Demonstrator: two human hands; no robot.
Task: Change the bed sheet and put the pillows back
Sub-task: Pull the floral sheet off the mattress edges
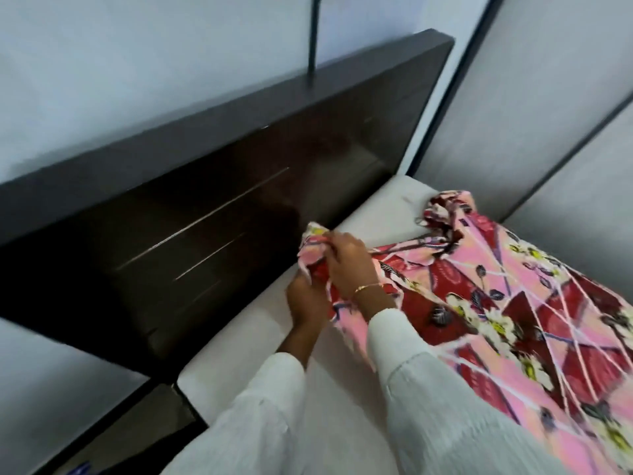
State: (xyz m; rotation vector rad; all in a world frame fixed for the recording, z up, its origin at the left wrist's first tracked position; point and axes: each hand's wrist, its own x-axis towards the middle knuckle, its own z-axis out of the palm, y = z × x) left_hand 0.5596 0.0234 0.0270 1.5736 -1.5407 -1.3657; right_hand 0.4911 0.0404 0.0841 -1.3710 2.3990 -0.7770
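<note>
Bed sheet (486,303), floral pink, lies bunched across the bare mattress (383,207) near the headboard (239,186), its corner gripped by both left hand (306,303) and right hand (346,258); a hasty tug could drag it crooked.

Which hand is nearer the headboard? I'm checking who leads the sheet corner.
Right. The right hand grips the sheet corner higher up the mattress, close to the headboard. The left hand holds the sheet just below it, farther from the headboard.
</note>
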